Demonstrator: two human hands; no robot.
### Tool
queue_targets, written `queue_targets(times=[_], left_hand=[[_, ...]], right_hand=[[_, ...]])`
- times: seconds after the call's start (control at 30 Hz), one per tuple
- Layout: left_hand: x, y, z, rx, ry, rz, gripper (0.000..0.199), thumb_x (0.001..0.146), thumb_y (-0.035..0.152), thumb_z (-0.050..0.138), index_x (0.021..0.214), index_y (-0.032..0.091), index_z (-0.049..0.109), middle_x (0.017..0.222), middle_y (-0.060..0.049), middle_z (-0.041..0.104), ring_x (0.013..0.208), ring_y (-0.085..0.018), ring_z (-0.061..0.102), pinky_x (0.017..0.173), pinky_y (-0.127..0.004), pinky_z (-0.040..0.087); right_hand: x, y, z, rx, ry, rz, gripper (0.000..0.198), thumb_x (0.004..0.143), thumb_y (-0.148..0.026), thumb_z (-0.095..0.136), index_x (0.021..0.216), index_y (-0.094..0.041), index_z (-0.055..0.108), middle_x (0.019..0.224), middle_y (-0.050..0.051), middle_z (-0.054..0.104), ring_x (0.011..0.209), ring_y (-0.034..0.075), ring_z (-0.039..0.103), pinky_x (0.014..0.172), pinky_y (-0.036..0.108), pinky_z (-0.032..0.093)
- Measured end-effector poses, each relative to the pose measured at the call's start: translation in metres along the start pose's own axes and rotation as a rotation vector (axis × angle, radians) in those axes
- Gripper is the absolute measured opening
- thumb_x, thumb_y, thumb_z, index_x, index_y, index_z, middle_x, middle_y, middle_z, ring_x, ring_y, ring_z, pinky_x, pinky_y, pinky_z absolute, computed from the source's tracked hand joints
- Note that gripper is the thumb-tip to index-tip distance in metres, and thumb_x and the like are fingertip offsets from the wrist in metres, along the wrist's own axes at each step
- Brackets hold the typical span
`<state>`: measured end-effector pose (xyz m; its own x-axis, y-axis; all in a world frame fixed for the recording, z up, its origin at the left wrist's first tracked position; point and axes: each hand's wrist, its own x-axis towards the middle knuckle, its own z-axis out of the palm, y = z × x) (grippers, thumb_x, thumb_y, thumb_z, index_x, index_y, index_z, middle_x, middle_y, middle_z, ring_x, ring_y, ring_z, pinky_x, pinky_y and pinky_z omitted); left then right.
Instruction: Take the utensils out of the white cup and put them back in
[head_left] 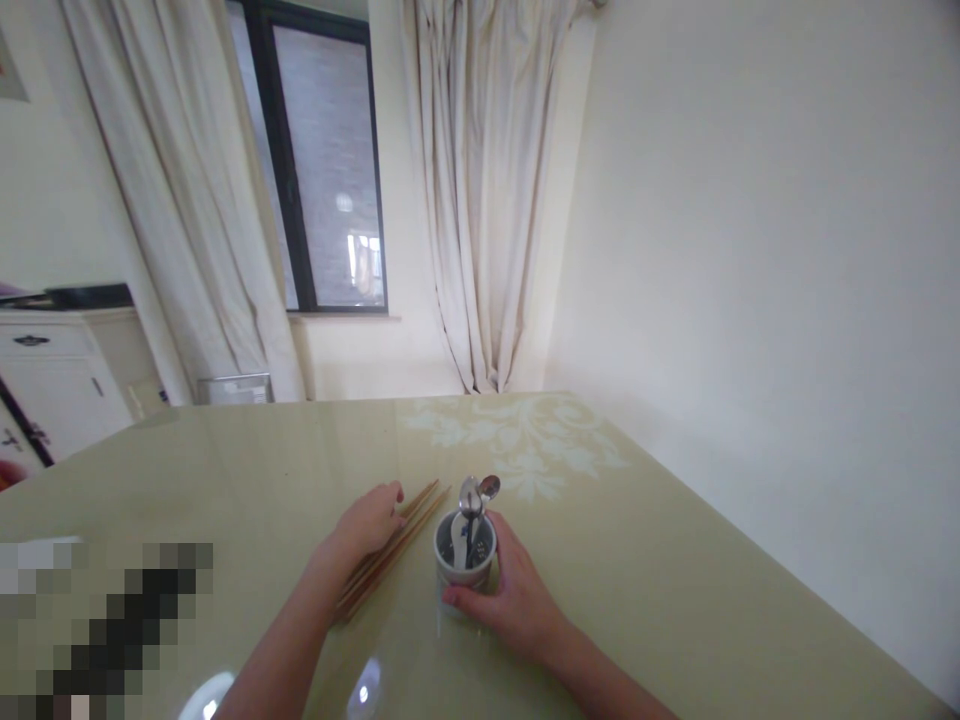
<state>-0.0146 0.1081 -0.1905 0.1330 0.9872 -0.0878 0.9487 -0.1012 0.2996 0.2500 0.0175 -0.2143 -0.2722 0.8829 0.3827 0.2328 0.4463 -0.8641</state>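
Fingers of the right hand (514,598) are wrapping around the cup (465,560) of spoons (478,492); the left hand (367,525) is lying flat, fingers spread, on the chopsticks (394,550).

Left hand (369,524) flat, palm down, fingers extended, right hand (508,594) curled, thumb forward, both forearms bare

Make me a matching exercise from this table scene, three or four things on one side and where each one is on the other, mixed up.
1. chopsticks
2. spoons
3. cup
4. window

a. gripped by the right hand
b. behind the curtains
c. flat on the table under the left hand
d. standing in the cup

Pairs: 1-c, 2-d, 3-a, 4-b
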Motion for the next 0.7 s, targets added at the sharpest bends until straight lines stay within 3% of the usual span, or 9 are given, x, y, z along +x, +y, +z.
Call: queue_targets(times=[0.13, 0.23, 0.33, 0.43, 0.6, 0.7], left_hand=[[0.0, 0.003, -0.002, -0.003, 0.011, 0.06, 0.03, 0.088, 0.019, 0.063, 0.118, 0.02, 0.063, 0.129, -0.013, 0.072, 0.116, -0.024, 0.069, 0.097, -0.031, 0.048], [0.0, 0.005, 0.0, 0.0, -0.014, 0.097, 0.024, 0.088, 0.031, 0.065, 0.109, 0.021, 0.065, 0.12, -0.012, 0.073, 0.111, -0.026, 0.07, 0.094, -0.033, 0.05], [-0.001, 0.007, 0.003, 0.014, -0.049, 0.119, 0.042, 0.076, 0.047, 0.077, 0.107, 0.02, 0.065, 0.12, -0.014, 0.071, 0.111, -0.032, 0.069, 0.094, -0.037, 0.051], [-0.004, 0.011, 0.004, 0.018, -0.073, 0.138, 0.056, 0.065, 0.048, 0.083, 0.11, 0.02, 0.064, 0.123, -0.015, 0.068, 0.115, -0.034, 0.066, 0.097, -0.039, 0.051], [-0.008, 0.025, 0.002, -0.028, -0.121, 0.23, 0.044, 0.078, 0.054, 0.072, 0.106, 0.021, 0.065, 0.119, -0.01, 0.069, 0.11, -0.029, 0.067, 0.096, -0.036, 0.052], [-0.01, 0.036, 0.001, -0.05, -0.151, 0.251, 0.048, 0.069, 0.047, 0.081, 0.106, 0.021, 0.066, 0.119, -0.009, 0.069, 0.112, -0.03, 0.066, 0.096, -0.035, 0.052]], right_hand=[[0.0, 0.003, 0.0, -0.004, -0.001, -0.01, 0.085, 0.071, -0.035, 0.096, 0.144, -0.023, 0.055, 0.142, 0.014, 0.065, 0.132, 0.038, 0.06, 0.116, 0.055, 0.044], [0.0, 0.003, -0.001, -0.008, -0.006, -0.006, 0.083, 0.072, -0.034, 0.096, 0.144, -0.023, 0.056, 0.141, 0.014, 0.066, 0.131, 0.038, 0.061, 0.116, 0.055, 0.044], [0.001, 0.003, -0.001, -0.005, -0.008, 0.006, 0.083, 0.071, -0.032, 0.096, 0.143, -0.023, 0.056, 0.141, 0.013, 0.066, 0.131, 0.037, 0.061, 0.116, 0.054, 0.044], [0.001, 0.003, -0.001, -0.013, -0.004, 0.004, 0.086, 0.071, -0.03, 0.096, 0.145, -0.022, 0.055, 0.142, 0.014, 0.065, 0.132, 0.037, 0.061, 0.117, 0.054, 0.043], [0.001, 0.001, -0.002, -0.009, -0.011, -0.024, 0.082, 0.072, -0.035, 0.097, 0.144, -0.023, 0.059, 0.141, 0.013, 0.066, 0.13, 0.038, 0.062, 0.115, 0.053, 0.045], [0.001, 0.0, -0.002, -0.01, -0.01, -0.024, 0.08, 0.072, -0.034, 0.097, 0.142, -0.024, 0.06, 0.14, 0.013, 0.067, 0.13, 0.038, 0.062, 0.114, 0.053, 0.046]])
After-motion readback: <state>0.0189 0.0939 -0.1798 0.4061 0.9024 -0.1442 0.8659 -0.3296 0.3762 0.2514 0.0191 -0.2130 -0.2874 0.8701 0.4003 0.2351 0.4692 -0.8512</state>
